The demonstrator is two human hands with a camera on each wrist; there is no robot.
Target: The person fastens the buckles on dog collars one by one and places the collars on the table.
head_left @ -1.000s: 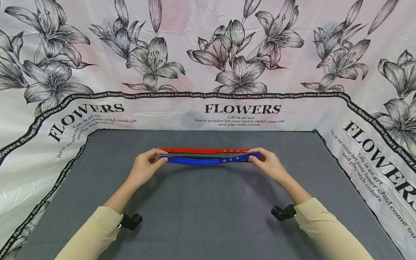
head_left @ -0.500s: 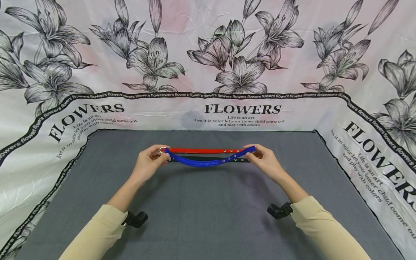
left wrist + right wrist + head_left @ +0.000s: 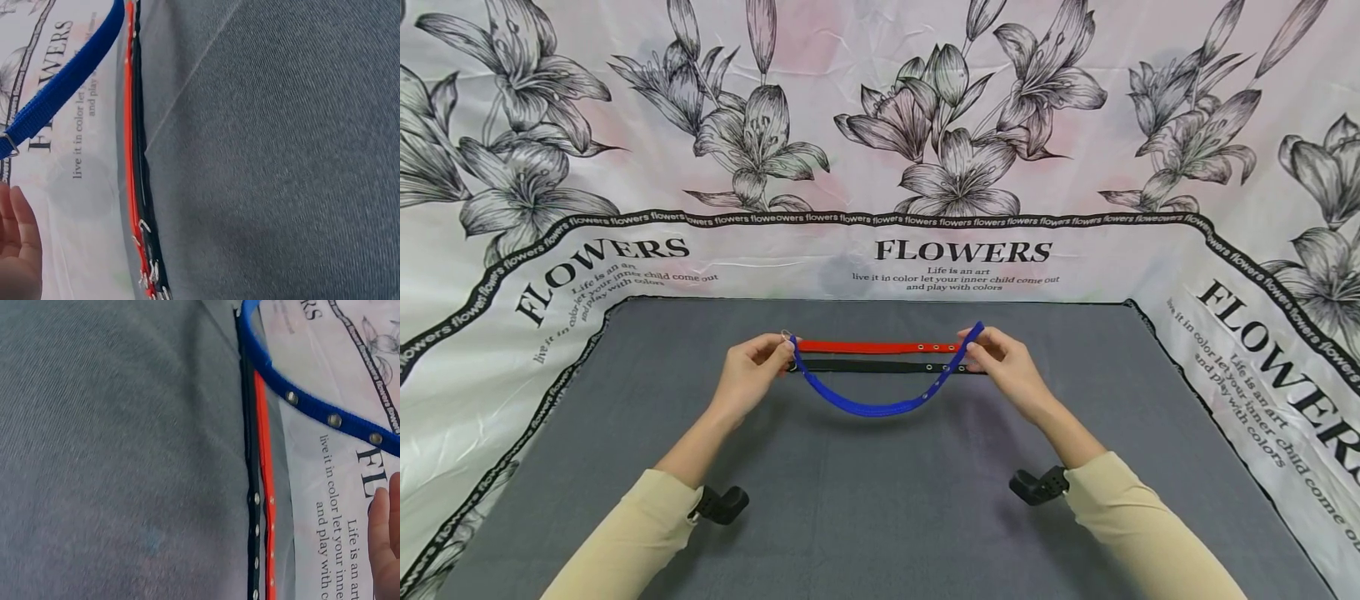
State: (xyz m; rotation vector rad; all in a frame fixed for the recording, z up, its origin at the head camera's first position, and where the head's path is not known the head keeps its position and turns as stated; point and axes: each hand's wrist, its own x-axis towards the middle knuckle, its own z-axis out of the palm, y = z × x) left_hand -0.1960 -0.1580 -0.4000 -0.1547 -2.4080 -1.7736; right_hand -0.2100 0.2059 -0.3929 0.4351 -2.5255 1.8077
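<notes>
A blue strap (image 3: 871,410) sags in a curve between the two hands, held above the table. The left hand (image 3: 751,371) pinches its ringed end; the right hand (image 3: 1009,367) pinches the other end, past several metal eyelets. Behind it a red strap (image 3: 857,347) and a black strap (image 3: 865,366) lie side by side. In the left wrist view the blue strap (image 3: 75,75) shows a metal buckle above the fingers of the left hand (image 3: 19,250). In the right wrist view eyelets dot the blue strap (image 3: 312,410), near the right hand (image 3: 384,537).
A grey cloth (image 3: 880,500) covers the table. White fabric (image 3: 790,267) with printed flowers and lettering stands along the back and both sides. Each wrist bears a black device, the left one (image 3: 722,505) and the right one (image 3: 1037,487).
Both hands have lifted the blue strap off the other straps and moved slightly closer together. Its middle now sags lower towards the front, and more of the black strap shows.
</notes>
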